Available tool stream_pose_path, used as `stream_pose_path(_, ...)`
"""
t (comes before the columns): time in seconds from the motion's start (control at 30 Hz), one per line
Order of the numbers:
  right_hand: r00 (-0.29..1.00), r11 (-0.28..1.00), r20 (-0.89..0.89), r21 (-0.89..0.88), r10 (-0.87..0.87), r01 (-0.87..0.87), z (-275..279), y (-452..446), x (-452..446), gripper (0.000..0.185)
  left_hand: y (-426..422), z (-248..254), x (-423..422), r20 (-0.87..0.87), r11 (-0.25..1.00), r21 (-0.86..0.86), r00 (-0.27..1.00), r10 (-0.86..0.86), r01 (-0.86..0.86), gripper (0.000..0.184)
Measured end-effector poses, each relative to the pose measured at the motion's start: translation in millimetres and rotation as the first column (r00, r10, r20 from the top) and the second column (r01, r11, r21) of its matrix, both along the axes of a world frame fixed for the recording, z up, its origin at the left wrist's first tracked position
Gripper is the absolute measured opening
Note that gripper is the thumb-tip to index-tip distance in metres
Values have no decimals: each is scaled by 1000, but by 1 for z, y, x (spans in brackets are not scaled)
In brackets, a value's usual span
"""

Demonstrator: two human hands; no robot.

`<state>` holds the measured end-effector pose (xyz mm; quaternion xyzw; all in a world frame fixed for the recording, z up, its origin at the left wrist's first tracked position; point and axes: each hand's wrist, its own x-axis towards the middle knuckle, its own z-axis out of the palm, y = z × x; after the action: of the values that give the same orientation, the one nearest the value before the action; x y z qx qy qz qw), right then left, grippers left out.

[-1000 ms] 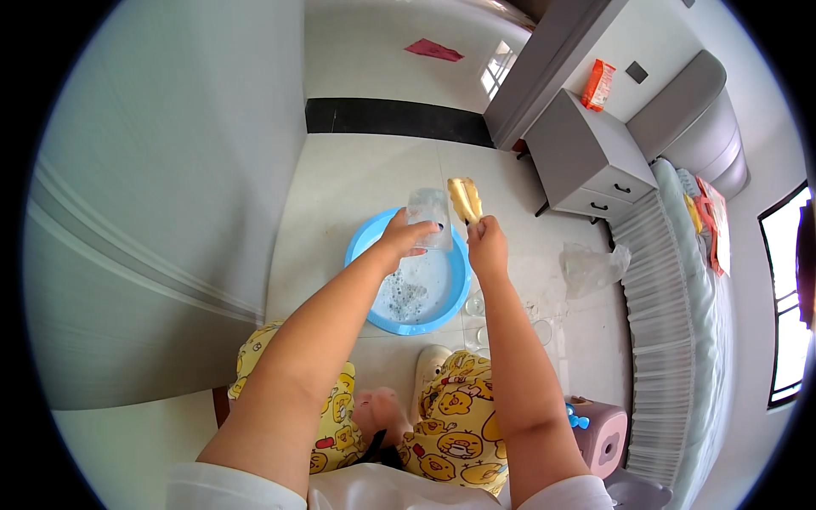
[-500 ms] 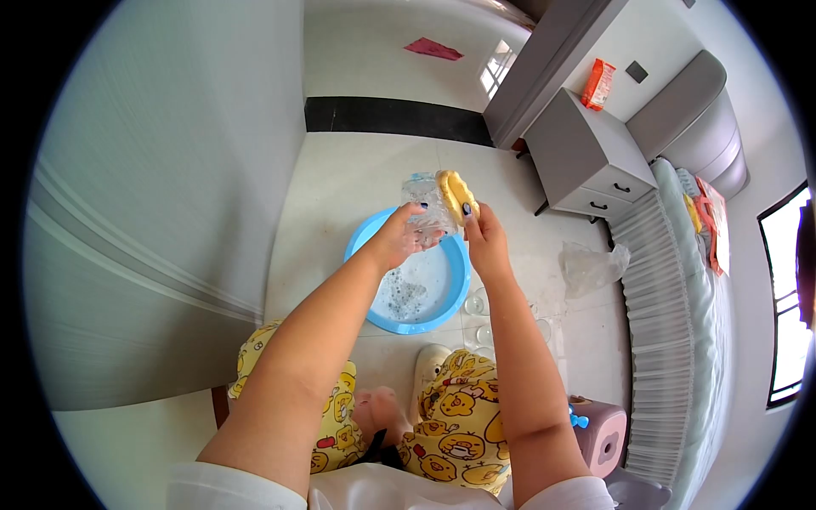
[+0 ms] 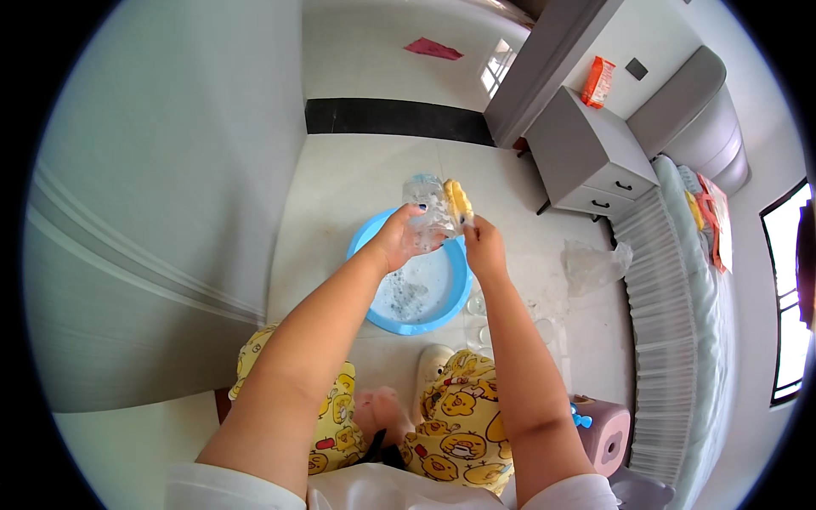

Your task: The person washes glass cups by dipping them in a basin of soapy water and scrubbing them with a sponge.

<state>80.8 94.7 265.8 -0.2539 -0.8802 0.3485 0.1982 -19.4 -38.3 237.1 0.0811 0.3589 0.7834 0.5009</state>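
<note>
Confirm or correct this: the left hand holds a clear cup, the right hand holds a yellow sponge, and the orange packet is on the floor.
One thing is wrong: the head view shows the orange packet on the nightstand, not the floor. The left hand does hold a clear cup, the right hand a yellow sponge.

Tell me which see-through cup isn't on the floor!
The clear cup in the left hand, by the yellow sponge; the other cups beside the basin sit on the floor.
</note>
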Motion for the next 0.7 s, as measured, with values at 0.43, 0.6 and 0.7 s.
stream_pose_path(0.43, 995, 995, 29, -28, -97, 98, -16, 8, -1, 21, 5, -13, -7, 15, 998, -30, 999, 48, -48, 55)
stream_pose_path(0.6, 995, 987, 45, -127, -94, 99, -12, 3, 2, 24, 11, -11, -4, -294, 920, -209, 919, 265, -332, 75)
stream_pose_path(0.7, 994, 986, 37, -126, -106, 110, -17, 6, 1, 27, 14, -16, -3, -582, 849, -170, 746, 323, -501, 79)
